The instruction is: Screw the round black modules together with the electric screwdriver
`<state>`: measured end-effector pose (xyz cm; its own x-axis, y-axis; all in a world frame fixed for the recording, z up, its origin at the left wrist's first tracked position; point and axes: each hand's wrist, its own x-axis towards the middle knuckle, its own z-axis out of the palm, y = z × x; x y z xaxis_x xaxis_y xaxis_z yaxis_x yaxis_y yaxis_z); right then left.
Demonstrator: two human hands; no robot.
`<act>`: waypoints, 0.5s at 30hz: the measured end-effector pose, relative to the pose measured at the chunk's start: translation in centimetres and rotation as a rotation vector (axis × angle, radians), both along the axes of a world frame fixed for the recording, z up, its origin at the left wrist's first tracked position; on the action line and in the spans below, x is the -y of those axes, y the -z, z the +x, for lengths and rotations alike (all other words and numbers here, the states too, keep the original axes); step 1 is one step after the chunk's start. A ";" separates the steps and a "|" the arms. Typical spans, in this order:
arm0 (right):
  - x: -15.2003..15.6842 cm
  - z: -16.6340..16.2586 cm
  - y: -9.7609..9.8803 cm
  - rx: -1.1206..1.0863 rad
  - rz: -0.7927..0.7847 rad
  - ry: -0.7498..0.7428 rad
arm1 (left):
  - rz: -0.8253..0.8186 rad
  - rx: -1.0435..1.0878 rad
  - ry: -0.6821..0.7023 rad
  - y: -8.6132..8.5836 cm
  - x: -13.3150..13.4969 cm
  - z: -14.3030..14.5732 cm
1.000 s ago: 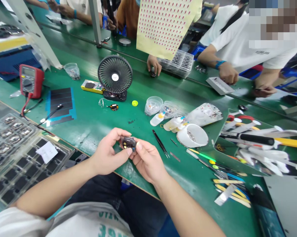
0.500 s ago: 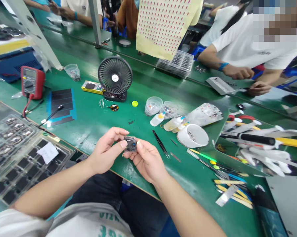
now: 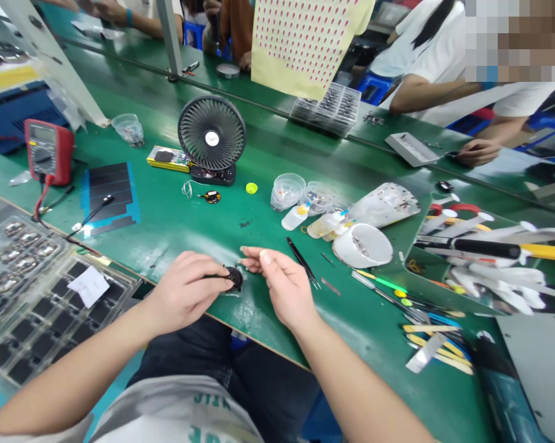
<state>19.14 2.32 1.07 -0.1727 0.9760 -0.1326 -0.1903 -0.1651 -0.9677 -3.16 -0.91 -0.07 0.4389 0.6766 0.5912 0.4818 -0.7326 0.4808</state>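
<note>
My left hand (image 3: 185, 290) pinches a small round black part (image 3: 234, 277) and holds it down on the green bench (image 3: 180, 221) near its front edge. My right hand (image 3: 280, 284) hovers just right of the part with thumb and forefinger stretched toward it, nothing in them. Black tweezers (image 3: 301, 261) lie on the bench just beyond my right hand.
A black desk fan (image 3: 211, 134), red multimeter (image 3: 47, 152), clear cups (image 3: 287, 191), glue bottles (image 3: 296, 216) and a white bowl (image 3: 363, 245) stand behind. Clear part trays (image 3: 32, 289) fill the left, loose tools (image 3: 432, 335) the right. Other people work across the bench.
Both hands have dropped from mid-air to the bench. My right hand let go of the round part, which now rests on the surface in my left fingers.
</note>
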 end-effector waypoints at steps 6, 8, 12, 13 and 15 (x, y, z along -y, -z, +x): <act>-1.5 1.1 -0.1 0.118 0.097 0.109 | -0.114 -0.169 -0.060 1.0 1.0 -1.9; -1.7 1.3 -0.1 0.162 0.122 0.118 | -0.158 -0.132 -0.118 0.8 0.9 -1.9; -2.0 1.6 0.0 0.232 0.178 0.175 | -0.270 -0.224 -0.094 0.1 0.2 -1.1; -2.1 1.6 0.0 0.248 0.190 0.186 | -0.291 -0.254 -0.082 0.0 -0.1 -0.8; -2.2 1.7 0.1 0.283 0.215 0.201 | -0.315 -0.302 -0.068 -0.1 -0.5 -0.4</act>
<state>20.84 4.56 0.97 0.0387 0.9972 0.0634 0.0810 0.0601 -0.9949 -3.55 -0.44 0.03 0.5084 0.8368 0.2032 0.6773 -0.5343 0.5057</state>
